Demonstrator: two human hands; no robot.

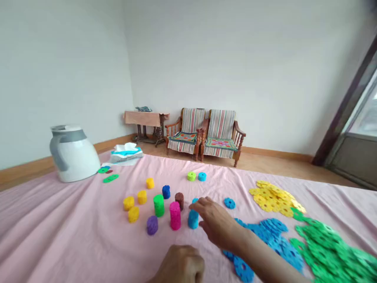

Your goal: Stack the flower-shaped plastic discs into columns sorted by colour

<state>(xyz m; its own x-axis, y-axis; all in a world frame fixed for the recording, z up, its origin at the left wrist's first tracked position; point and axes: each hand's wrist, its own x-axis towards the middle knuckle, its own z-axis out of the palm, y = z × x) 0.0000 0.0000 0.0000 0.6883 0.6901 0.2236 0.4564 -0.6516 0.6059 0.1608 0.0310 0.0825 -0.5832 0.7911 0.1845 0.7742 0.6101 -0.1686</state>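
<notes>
The right hand [216, 224] is at the light blue stack [193, 221], which stands upright on the cloth [88, 243]; its fingers reach across the upper part and its thumb lies by the right side, half spread, though the fingers hide the contact and I cannot tell whether they grip or only rest there. The left hand [182, 263] is curled low at the near edge, back to the camera, so whether it holds anything cannot be told. The likeliest mishap is a topple: the stack is tall for its base, the cloth is soft and creased, and a sideways nudge from thumb or fingers could tip it. To its left, the pink stack [175, 219] is near enough to be knocked by a leftward sweep, with the brown stack [180, 201] just behind and the purple stack [152, 226] and green stack [159, 206] farther left. The right forearm crosses over the blue pile [272, 232], so lowering or dragging it could scatter discs, perhaps into the green pile [332, 247] beside it. A tug on the cloth, say from the left hand pressing and pulling, could unsettle several stacks at once
</notes>
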